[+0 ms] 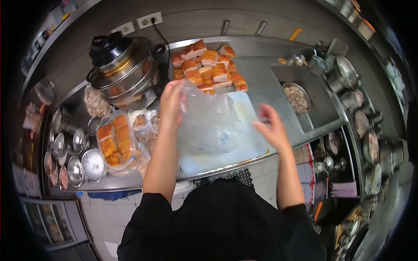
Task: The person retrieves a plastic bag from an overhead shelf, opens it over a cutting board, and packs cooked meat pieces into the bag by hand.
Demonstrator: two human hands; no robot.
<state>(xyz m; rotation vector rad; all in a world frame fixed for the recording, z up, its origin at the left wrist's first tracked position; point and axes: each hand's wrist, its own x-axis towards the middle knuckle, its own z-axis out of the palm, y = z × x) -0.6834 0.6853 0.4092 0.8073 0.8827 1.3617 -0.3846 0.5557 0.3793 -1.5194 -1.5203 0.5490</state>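
Note:
A clear plastic bag [213,119] hangs loosely over a pale blue cutting board [191,161]. My left hand [172,100] pinches the bag by its upper left edge. To the right of the bag, my right hand [271,127] is raised over the board's edge with its fingers apart, slightly smeared by motion. It appears to hold nothing. Behind the board, several chunks of roasted pork belly [209,65] with browned skin are piled on the steel counter. A filled plastic bag of pork belly pieces [116,139] lies left of my left forearm.
At the back left stands a large steel pot [124,74], with a power cord nearby. Steel bowls [93,163] line the left end. On the right, a sink [305,78] holds a bowl of meat pieces [297,96]. The counter's front edge [230,167] runs before my body.

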